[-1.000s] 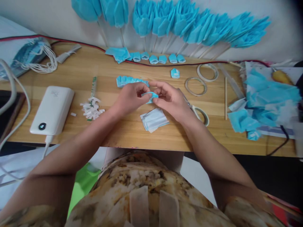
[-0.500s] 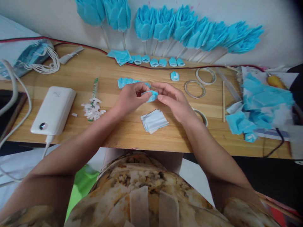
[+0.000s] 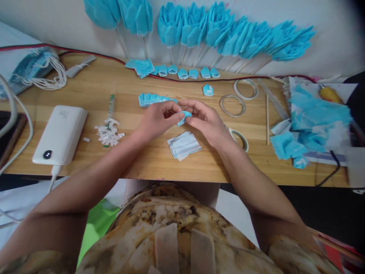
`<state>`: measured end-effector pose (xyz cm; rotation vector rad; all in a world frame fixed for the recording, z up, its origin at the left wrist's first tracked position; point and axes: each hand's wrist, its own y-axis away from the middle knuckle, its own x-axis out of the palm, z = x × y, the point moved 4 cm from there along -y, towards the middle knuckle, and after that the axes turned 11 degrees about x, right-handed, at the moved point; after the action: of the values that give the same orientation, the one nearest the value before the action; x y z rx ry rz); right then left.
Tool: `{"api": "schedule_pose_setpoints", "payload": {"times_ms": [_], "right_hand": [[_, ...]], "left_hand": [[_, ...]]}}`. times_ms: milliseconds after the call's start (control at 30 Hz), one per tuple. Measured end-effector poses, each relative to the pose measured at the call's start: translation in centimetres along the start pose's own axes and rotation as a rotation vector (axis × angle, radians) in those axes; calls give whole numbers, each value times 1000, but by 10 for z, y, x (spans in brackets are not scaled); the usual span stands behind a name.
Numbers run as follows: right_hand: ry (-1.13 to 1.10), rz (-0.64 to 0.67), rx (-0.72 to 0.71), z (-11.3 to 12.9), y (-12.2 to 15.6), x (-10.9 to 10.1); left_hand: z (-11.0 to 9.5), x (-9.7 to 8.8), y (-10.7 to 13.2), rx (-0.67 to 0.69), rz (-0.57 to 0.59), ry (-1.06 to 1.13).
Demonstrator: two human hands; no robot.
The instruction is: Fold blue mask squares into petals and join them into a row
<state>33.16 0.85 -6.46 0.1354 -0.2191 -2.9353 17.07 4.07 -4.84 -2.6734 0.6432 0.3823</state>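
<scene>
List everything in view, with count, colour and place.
flowers: about nine, blue, against wall
folded cups: about seven, blue, below flowers
flat sheets: several, blue, left of cups
lone piece: one, blue, below cups
pleated strip: one, blue, beyond left hand
pale sheets: one stack, whitish, front centre
tape rolls: two, pale, beyond right hand
loop: one, pale, by right wrist
power bank: one, white, left
snippets: uncounted, white, near power bank
cords: uncounted, white, upper left
stick: one, tan, right
scraps: uncounted, blue, far right
handle: one, yellow, upper right
cable: one, red-black, along back
table: one, brown, centre
held piece: one, blue, between hands
patterned top: one, brown, bottom
left hand: one, bare, on held piece
right hand: one, bare, likewise
</scene>
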Motion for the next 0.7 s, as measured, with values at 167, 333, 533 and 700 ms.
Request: {"api": "schedule_pose_setpoints", "payload": {"times_ms": [167,333,533,700], "right_hand": [[34,-16,-7,2,1,0],[33,-39,-5,3,2,0],[46,-28,-17,3,2,0],[50,-24,-7,3,2,1]], "left_hand": [[5,2,0,-4,36,99],[3,-1,1,-14,49,72],[1,-1,0,-37,66,63],[4,1,0,-42,68,81]]}}
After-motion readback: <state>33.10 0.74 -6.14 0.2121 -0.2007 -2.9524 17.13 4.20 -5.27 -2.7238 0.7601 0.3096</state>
